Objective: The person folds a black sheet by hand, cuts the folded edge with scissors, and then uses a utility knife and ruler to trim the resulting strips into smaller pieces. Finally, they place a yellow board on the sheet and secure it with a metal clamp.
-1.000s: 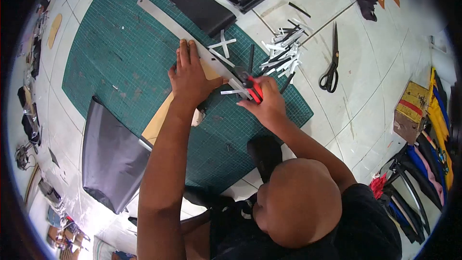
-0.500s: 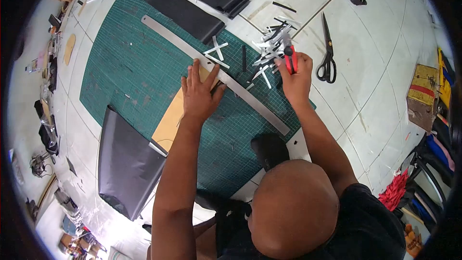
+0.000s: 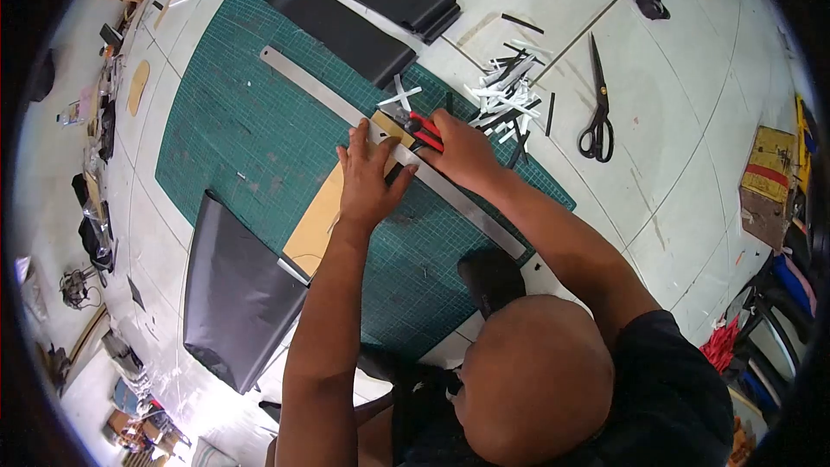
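My left hand [image 3: 369, 180] lies with fingers spread over a steel ruler [image 3: 316, 86] and a tan pattern board [image 3: 318, 218], pressing on both. The ruler crosses the board at a slant. My right hand [image 3: 465, 154] grips a red-and-black utility knife [image 3: 424, 131] close to the board's far end, its tip pointing up and left beside the ruler. Both rest on a green cutting mat [image 3: 220, 125]. Crossed white strips [image 3: 399, 95] lie just beyond the knife tip.
A pile of black and white strips [image 3: 510, 91] lies right of the mat, near black scissors [image 3: 596, 108]. Folded black material [image 3: 346, 26] is at the back, and a black sheet [image 3: 238, 294] at the front left. A worn box [image 3: 767, 186] stands far right.
My right hand has moved left with the knife, from the strip pile to the board's end by the ruler. My left hand stays pressed down. The whole view has shifted slightly.
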Available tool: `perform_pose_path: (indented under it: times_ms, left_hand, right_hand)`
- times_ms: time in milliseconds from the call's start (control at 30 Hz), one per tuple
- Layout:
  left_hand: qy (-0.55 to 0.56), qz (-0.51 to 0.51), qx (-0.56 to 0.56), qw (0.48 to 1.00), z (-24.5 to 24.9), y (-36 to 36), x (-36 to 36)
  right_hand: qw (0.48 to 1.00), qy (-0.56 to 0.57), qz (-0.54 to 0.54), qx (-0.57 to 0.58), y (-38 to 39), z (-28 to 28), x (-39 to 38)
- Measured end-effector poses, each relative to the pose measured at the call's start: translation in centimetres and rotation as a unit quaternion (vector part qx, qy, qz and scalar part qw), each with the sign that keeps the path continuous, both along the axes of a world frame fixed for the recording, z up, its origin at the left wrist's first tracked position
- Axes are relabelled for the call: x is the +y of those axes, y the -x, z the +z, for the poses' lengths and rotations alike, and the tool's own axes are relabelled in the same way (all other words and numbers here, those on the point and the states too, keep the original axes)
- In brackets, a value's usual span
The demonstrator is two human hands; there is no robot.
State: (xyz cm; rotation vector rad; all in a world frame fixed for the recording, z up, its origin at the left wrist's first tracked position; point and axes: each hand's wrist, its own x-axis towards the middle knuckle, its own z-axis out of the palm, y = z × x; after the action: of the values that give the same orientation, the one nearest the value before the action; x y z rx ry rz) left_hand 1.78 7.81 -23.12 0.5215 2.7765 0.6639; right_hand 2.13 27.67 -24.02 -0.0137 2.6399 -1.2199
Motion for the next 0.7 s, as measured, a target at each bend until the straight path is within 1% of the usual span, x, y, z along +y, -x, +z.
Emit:
perform_pose_path:
  times_ms: [100, 200, 267, 333, 367, 433, 467, 533, 567, 633, 667, 700]
  left_hand:
    - [0.003, 0.002, -0.002, 1.000, -0.2, -0.2, 0.1]
    - [0.005, 0.004, -0.002, 1.000, -0.2, -0.2, 0.1]
    - [0.004, 0.001, -0.006, 1.000, -0.1, -0.1, 0.2]
    - [0.004, 0.020, -0.006, 1.000, -0.1, 0.0, 0.4]
    - [0.003, 0.028, -0.008, 1.000, -0.1, -0.1, 0.7]
    - [0.022, 0.043, 0.048, 0.998, -0.6, -0.1, 1.3]
    - [0.032, 0.052, 0.077, 0.995, -0.9, 0.0, 1.6]
    - [0.019, 0.030, 0.078, 0.996, 0.1, 0.9, 2.9]
    - [0.013, 0.020, 0.077, 0.997, 0.8, 1.4, 3.7]
    - [0.096, -0.009, 0.069, 0.993, 1.6, 2.0, 5.1]
    - [0.137, -0.025, 0.067, 0.988, 1.8, 2.5, 5.7]
    - [0.140, -0.046, 0.043, 0.988, 2.0, 3.3, 6.0]
  right_hand:
    - [0.999, -0.010, -0.037, 0.022, 0.9, -0.7, 0.4]
    - [0.991, -0.049, -0.098, 0.083, 2.2, -1.6, 2.4]
    - [0.976, -0.053, -0.161, 0.135, 2.2, -1.6, 4.0]
    - [0.980, -0.027, -0.188, 0.051, 1.4, 1.6, 4.2]
    - [0.979, -0.014, -0.199, 0.033, 0.2, 1.9, 3.9]
    - [0.976, 0.013, -0.217, 0.001, -2.0, 2.3, 3.3]
    - [0.968, 0.068, -0.242, -0.016, -3.2, 1.7, 3.2]
    - [0.940, 0.178, -0.286, -0.058, -6.1, -0.4, 3.2]
    - [0.940, 0.174, -0.287, -0.059, -7.2, -1.0, 3.3]
    - [0.940, 0.163, -0.294, -0.056, -8.3, -0.9, 3.6]
    - [0.950, 0.138, -0.278, -0.040, -8.5, -0.8, 3.8]
    - [0.958, 0.114, -0.262, -0.024, -8.4, 0.1, 4.0]
